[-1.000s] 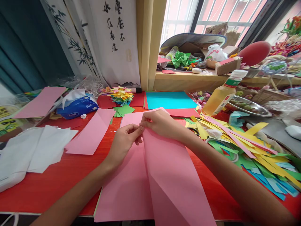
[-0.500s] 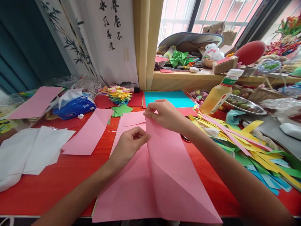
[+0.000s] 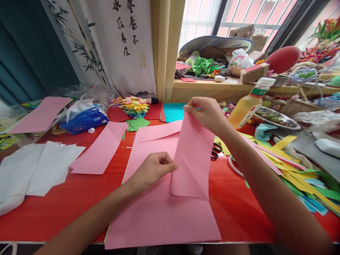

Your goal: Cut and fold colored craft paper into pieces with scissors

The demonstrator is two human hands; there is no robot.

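A pink paper sheet (image 3: 195,152) is held up at a tilt over a stack of larger pink paper (image 3: 159,219) lying on the red table. At the sheet's upper left corner, the fingers of my right hand (image 3: 205,111) are pinched on it. My left hand (image 3: 156,166) pinches the same sheet at its left edge, lower down. A crease or fold runs diagonally across the sheet's lower part. Behind my left hand, a narrower pink piece (image 3: 158,131) lies on top of the stack's far end.
Black-handled scissors (image 3: 216,150) lie right of the sheet. Yellow, green and blue paper strips (image 3: 300,177) are heaped at the right, beside a bottle (image 3: 247,106). Leftward are a pink strip (image 3: 99,148), white paper (image 3: 50,170) and a blue tissue pack (image 3: 83,118).
My right hand has moved up and to the right, lifting the pink sheet off the stack. My left hand has shifted slightly right and down. The scissors have come into view.
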